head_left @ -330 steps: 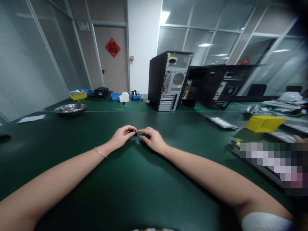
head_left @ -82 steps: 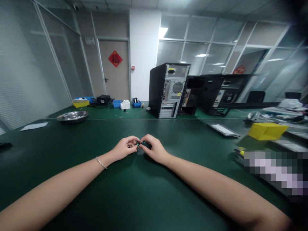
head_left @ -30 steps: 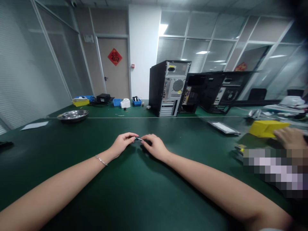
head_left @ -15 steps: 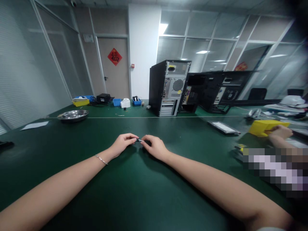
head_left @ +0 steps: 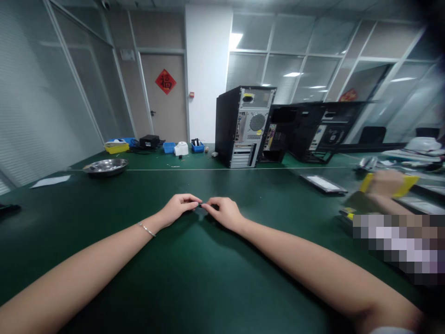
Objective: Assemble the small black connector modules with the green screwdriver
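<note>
Just above the green tabletop, my two hands meet fingertip to fingertip. A small dark piece sits between them, too small for me to tell its kind. My left hand, with a bracelet at the wrist, pinches one side of it between thumb and fingers. The fingers of my right hand are curled closed at the other side. Whether they grip this same piece or a separate thin part is hidden by the fingertips.
A metal bowl and paper lie left. Small blue trays and an upright computer case stand at the back. Right are a flat drive and a co-worker's hand at a yellow box.
My right hand has moved slightly left, closing the gap between my fingertips. A thin light-coloured part seen between them is now hidden. The co-worker's hand has moved left across the yellow box.
</note>
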The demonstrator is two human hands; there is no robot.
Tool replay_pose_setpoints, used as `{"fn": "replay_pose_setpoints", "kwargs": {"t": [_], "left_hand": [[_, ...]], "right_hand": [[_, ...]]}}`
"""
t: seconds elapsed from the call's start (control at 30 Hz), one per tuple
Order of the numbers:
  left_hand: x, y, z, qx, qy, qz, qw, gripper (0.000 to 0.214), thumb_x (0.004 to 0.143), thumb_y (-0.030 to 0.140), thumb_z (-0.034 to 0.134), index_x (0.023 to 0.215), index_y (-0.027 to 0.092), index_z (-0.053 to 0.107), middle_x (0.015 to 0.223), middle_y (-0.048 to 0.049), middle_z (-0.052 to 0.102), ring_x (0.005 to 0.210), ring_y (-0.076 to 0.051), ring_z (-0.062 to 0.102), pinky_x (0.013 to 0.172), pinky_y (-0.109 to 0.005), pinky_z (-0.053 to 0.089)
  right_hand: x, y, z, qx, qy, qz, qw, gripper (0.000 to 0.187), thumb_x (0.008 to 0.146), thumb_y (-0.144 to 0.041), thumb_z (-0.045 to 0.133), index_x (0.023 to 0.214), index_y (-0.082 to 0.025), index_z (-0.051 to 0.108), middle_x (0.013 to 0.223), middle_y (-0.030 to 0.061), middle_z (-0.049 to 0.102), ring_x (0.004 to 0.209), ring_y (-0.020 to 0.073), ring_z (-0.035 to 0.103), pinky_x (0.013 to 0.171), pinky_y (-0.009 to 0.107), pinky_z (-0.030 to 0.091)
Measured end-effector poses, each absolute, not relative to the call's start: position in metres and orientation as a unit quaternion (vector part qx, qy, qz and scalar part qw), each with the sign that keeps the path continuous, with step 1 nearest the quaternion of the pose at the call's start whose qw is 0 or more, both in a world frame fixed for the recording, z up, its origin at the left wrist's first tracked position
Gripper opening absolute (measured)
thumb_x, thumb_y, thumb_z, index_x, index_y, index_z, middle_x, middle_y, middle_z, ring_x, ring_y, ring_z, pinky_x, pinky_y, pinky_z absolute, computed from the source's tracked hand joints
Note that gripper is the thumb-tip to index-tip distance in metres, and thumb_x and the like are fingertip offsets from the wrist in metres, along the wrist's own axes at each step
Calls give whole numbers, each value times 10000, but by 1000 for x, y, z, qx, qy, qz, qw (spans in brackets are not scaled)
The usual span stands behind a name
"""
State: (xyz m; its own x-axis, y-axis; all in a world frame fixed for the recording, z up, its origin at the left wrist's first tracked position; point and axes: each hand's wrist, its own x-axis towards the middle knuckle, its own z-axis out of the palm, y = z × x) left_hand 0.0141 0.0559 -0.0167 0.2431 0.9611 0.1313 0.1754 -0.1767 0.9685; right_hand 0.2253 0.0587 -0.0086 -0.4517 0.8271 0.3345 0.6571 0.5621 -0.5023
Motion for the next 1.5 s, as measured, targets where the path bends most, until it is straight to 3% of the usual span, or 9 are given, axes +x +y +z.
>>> {"fn": "replay_pose_setpoints", "kwargs": {"t": [1.13,1.5], "left_hand": [[7,58,-16,630,402,411,523,245,727,283,783,943,168,799,814,-61,748,691,-155,592,719,-303,461],[10,56,-16,622,422,442,489,259,718,322,791,926,168,788,816,-55,735,702,-159,582,721,-305,465]], "right_hand": [[229,62,-13,-378,-857,179,301,323,952,-427,544,791,-219,731,768,-15,708,687,129,578,655,223,373],[226,61,-12,-398,-852,158,301,326,958,-429,533,789,-223,720,765,-14,707,685,130,581,632,227,353]]}}
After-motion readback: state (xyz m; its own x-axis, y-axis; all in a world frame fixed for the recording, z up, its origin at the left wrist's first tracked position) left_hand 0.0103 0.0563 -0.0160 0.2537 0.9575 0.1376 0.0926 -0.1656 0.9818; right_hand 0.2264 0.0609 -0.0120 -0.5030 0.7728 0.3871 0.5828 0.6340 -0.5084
